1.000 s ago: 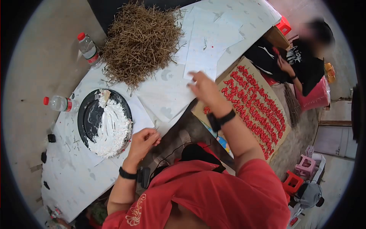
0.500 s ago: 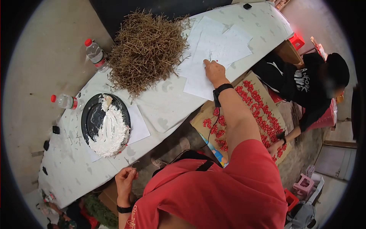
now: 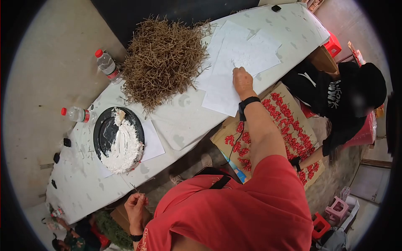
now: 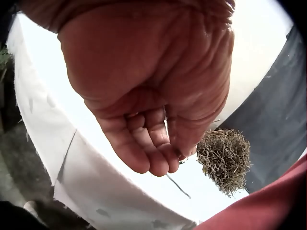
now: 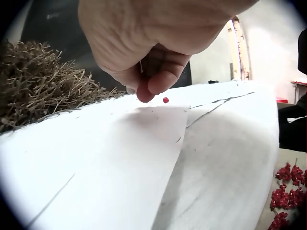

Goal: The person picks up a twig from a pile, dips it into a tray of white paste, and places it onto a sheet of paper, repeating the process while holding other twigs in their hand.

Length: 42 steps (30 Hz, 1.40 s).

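Low at the table's front edge, my left hand [image 3: 136, 211] pinches a thin twig [image 4: 179, 187] between thumb and curled fingers, its thin ends sticking out past the fingertips. Over the white paper sheets [image 3: 222, 94], my right hand [image 3: 243, 83] has its thumb and fingers drawn together on a thin sprig [image 3: 233, 63] that shows just past the fingertips. Close by those fingertips is a small red berry [image 5: 165, 100] in the right wrist view. A large heap of dry brown twigs [image 3: 163, 62] lies to the left of the sheets.
A black plate [image 3: 104, 136] carries thick white paste [image 3: 123, 150]. Two water bottles [image 3: 107, 65] with red caps are at the table's far edge. Red berry clusters [image 3: 289, 125] lie in rows on a cardboard sheet. A person in black [image 3: 335, 100] reaches over them.
My right hand has come down onto the paper, and its fingers have closed by the sprig. The left hand has dropped down and left with its twig. The other person has leaned over the berries.
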Tool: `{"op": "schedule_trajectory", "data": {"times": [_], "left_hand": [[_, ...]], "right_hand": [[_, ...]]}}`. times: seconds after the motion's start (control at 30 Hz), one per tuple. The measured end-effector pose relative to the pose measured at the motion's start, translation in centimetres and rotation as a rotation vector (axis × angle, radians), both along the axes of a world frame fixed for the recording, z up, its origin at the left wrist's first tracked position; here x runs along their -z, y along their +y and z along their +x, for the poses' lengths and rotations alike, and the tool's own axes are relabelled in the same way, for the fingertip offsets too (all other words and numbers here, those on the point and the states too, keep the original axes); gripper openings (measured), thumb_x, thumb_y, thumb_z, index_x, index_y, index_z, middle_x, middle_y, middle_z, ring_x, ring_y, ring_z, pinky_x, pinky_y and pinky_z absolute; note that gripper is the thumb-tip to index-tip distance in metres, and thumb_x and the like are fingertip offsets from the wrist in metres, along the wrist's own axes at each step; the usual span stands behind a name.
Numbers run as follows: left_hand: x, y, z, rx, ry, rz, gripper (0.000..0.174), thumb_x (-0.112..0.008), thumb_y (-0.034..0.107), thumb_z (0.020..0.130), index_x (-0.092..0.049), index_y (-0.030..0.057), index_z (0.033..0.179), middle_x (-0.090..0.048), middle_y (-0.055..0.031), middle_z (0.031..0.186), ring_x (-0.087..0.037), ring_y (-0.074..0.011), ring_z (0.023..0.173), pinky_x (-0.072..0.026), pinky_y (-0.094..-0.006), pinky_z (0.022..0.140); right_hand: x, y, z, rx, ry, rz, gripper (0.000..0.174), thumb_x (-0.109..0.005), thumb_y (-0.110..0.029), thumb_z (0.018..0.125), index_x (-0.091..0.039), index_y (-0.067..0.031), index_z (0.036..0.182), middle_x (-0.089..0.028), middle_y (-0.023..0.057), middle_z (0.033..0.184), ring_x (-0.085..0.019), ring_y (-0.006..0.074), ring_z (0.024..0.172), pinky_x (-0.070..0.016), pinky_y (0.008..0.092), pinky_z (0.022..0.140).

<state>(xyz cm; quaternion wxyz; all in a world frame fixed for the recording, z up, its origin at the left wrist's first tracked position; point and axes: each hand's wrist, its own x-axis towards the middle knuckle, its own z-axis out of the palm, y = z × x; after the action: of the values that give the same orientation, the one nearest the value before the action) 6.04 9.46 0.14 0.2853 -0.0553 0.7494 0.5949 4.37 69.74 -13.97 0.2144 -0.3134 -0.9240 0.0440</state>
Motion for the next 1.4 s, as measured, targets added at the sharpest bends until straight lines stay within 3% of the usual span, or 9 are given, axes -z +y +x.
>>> {"op": "schedule_trajectory", "data": {"times": [0.4,0.53,0.67,0.8,0.87,1.0,1.17,1.23,1.4], "left_hand": [[-0.1,0.2,0.1,-0.018,0.009,-0.026,0.007,-0.065,0.006,0.086,-0.064,0.0004,0.091,-0.064,-0.0048,0.076,-0.059,-0.0108,0.064,-0.0475,-0.0228,0.059],[0.3,0.1,-0.2,-0.013,0.011,-0.042,0.006,-0.064,0.005,0.087,-0.063,0.0004,0.09,-0.064,-0.0052,0.076,-0.059,-0.0111,0.064,-0.0478,-0.023,0.06],[0.6,0.1,-1.6,-0.017,-0.003,-0.026,0.007,-0.063,0.008,0.088,-0.062,0.0006,0.089,-0.064,-0.0053,0.076,-0.059,-0.0113,0.064,-0.0478,-0.0234,0.06],[0.0,2.2,-4.6,0.054,0.093,-0.028,0.012,-0.06,0.011,0.09,-0.06,0.0001,0.087,-0.064,-0.0053,0.077,-0.058,-0.0115,0.066,-0.0477,-0.0243,0.063],[-0.6,4.2,-6.0,0.066,0.123,-0.062,0.015,-0.057,0.015,0.092,-0.059,0.0002,0.089,-0.06,-0.0032,0.077,-0.055,-0.0095,0.067,-0.045,-0.0231,0.065],[-1.2,7.2,-7.8,0.168,0.084,0.17,0.013,-0.057,0.012,0.091,-0.059,-0.0009,0.093,-0.06,-0.0056,0.085,-0.055,-0.0109,0.07,-0.0459,-0.0243,0.066],[-0.5,7.0,-7.9,0.169,0.011,0.495,0.013,-0.064,0.007,0.086,-0.062,-0.0018,0.095,-0.065,-0.0082,0.085,-0.06,-0.0128,0.07,-0.0505,-0.0244,0.066],[-0.1,5.8,-7.7,0.153,-0.031,0.521,0.011,-0.064,0.006,0.086,-0.062,-0.0015,0.094,-0.065,-0.0081,0.085,-0.061,-0.0127,0.07,-0.0507,-0.024,0.065],[0.9,1.2,-8.3,0.095,-0.09,0.59,0.008,-0.065,0.005,0.085,-0.062,-0.0006,0.089,-0.065,-0.0074,0.083,-0.061,-0.0115,0.07,-0.0509,-0.0226,0.065]], "right_hand": [[-1.6,4.2,2.8,-0.002,-0.15,0.047,0.013,-0.057,-0.001,0.074,-0.062,-0.007,0.085,-0.057,0.0172,0.088,-0.063,0.0348,0.075,-0.0528,0.0418,0.064],[-1.7,2.8,4.0,0.04,-0.069,-0.004,0.016,-0.058,-0.004,0.079,-0.065,-0.0092,0.091,-0.06,0.014,0.091,-0.063,0.0331,0.076,-0.052,0.0401,0.067],[-3.8,-2.5,5.2,0.024,0.194,-0.102,0.016,-0.061,-0.004,0.077,-0.066,-0.0067,0.092,-0.062,0.014,0.091,-0.063,0.0328,0.077,-0.0517,0.0381,0.068],[-4.6,-10.2,5.9,-0.272,0.313,-0.657,0.011,-0.062,-0.01,0.079,-0.068,-0.0047,0.086,-0.065,0.0141,0.082,-0.063,0.0297,0.076,-0.0509,0.0362,0.068],[-7.0,-15.6,5.4,-0.446,0.277,-0.872,0.013,-0.063,-0.008,0.083,-0.067,-0.0003,0.093,-0.063,0.0066,0.081,-0.057,0.0099,0.055,-0.0468,0.0241,0.05],[-12.4,-26.1,3.7,-0.759,0.133,-1.212,0.017,-0.062,-0.01,0.085,-0.066,-0.0016,0.099,-0.062,0.0061,0.08,-0.059,0.0102,0.056,-0.0479,0.0245,0.051],[-14.8,-35.2,2.3,-0.863,0.137,-1.048,0.018,-0.062,-0.009,0.083,-0.064,-0.0029,0.1,-0.062,0.009,0.083,-0.062,0.0173,0.062,-0.0498,0.0272,0.057],[-14.8,-37.5,1.8,-0.889,0.207,-0.827,0.017,-0.063,-0.007,0.081,-0.063,-0.0033,0.097,-0.062,0.0108,0.084,-0.063,0.0221,0.067,-0.0504,0.029,0.06],[-15.3,-42.7,0.7,-0.875,0.245,-0.779,0.014,-0.066,-0.014,0.076,-0.061,-0.0054,0.086,-0.061,0.0105,0.082,-0.061,0.0295,0.073,-0.0496,0.0356,0.062]]}}
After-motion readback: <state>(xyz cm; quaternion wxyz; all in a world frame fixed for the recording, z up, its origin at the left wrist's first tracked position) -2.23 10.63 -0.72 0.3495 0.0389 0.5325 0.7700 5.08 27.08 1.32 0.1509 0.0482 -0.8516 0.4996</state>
